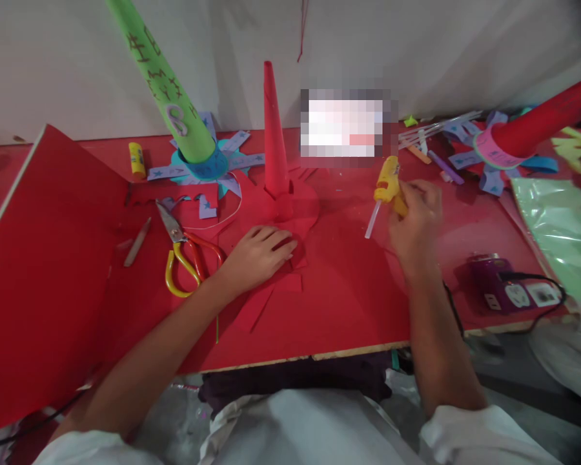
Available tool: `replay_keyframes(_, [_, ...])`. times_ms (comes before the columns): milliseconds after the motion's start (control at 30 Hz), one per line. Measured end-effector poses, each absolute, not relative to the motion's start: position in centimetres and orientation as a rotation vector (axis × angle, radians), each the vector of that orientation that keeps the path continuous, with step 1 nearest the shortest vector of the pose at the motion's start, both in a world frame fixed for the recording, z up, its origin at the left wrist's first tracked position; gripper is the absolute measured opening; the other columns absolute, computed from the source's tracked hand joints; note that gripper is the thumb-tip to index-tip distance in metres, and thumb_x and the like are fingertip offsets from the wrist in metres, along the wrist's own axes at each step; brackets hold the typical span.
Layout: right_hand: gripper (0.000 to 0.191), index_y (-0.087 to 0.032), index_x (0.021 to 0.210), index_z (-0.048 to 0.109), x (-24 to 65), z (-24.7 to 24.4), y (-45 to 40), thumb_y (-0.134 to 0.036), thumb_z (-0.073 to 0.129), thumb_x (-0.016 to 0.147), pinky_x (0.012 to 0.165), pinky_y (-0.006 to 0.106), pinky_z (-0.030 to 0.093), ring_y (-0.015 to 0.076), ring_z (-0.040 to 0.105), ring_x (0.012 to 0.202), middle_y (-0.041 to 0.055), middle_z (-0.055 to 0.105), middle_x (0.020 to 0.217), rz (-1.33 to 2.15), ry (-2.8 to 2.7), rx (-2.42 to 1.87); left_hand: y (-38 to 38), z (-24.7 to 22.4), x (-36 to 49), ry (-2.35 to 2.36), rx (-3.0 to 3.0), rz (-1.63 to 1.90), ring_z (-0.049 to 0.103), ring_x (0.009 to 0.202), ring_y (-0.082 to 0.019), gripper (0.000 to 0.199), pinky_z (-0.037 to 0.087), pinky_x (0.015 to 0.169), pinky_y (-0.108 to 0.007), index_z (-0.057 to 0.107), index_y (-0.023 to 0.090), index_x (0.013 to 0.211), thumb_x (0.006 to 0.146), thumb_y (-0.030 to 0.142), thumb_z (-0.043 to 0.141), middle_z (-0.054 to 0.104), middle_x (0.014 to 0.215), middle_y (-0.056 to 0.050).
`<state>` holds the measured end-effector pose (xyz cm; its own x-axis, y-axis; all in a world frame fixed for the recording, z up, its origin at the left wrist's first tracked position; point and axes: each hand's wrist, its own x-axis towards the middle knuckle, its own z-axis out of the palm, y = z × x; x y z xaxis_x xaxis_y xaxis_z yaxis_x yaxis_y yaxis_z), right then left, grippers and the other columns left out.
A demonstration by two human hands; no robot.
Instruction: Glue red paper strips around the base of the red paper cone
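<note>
A yellow glue gun [388,179] is gripped in my right hand [416,210], with a clear glue stick poking out toward the table. My left hand [261,255] lies palm down on red paper, its fingers stretched out. Just beyond those fingers a tall, narrow red paper cone [277,142] stands upright on a round red paper base [306,205]. Red paper strips [259,303] lie beside my left hand. Scissors [184,252] with yellow and red handles rest near my left wrist, blades pointing away from me.
A green paper cone [174,97] with writing stands back left, near a small yellow tube [136,160]. A large red board [53,258] rises at left. At right are a purple power box [501,284] with a cord, a red cone [547,116] and green plastic packaging [561,232].
</note>
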<state>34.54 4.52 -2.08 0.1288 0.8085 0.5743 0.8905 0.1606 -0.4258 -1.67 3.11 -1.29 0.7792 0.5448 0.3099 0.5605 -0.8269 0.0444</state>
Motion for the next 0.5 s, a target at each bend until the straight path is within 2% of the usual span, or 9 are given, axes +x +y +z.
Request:
replay_keyframes(167, [0.047,-0.03,0.132,0.068,33.0,-0.4,3.8,-0.014,0.051,0.092,0.114,0.063,0.046,0.0342,0.06,0.13,0.0111,0.069,0.133,-0.088,-1.771,-1.622,3.1,-1.2,-1.6,-0.869,-2.864,-0.488,0.068,0.116,-0.027,0.029,0.054,0.096,-0.044,0.073,0.019,0.126,0.105,0.021,0.054,0.074,0.131,-0.011])
replay_keyframes(267, [0.043,-0.032,0.129,0.069,32.4,0.2,3.4,-0.016,0.051,0.093,0.116,0.062,0.044,0.0327,0.062,0.128,0.0076,0.073,0.128,-0.094,-1.839,-1.561,3.1,-1.3,-1.6,-0.866,-2.871,-0.479,0.068,0.117,-0.027,0.029,0.054,0.097,-0.044,0.073,0.018,0.127,0.105,0.021,0.054,0.074,0.132,-0.011])
replay_keyframes(400, [0.037,-0.036,0.129,0.067,31.6,-0.2,3.2,-0.023,0.049,0.099,0.112,0.058,0.048,0.0314,0.065,0.122,0.0076,0.074,0.125,-0.086,-1.843,-1.545,3.2,-1.3,-1.6,-0.892,-2.888,-0.472,0.068,0.117,-0.026,0.028,0.054,0.097,-0.044,0.074,0.019,0.125,0.105,0.02,0.054,0.074,0.131,-0.012])
replay_keyframes(500, [0.036,-0.031,0.135,0.061,30.8,-0.7,3.1,-0.031,0.049,0.101,0.103,0.057,0.054,0.0325,0.065,0.117,0.0106,0.072,0.124,-0.059,-1.827,-1.496,3.2,-1.3,-1.7,-0.896,-2.883,-0.489,0.068,0.114,-0.026,0.027,0.053,0.094,-0.043,0.074,0.019,0.123,0.105,0.02,0.054,0.075,0.128,-0.011])
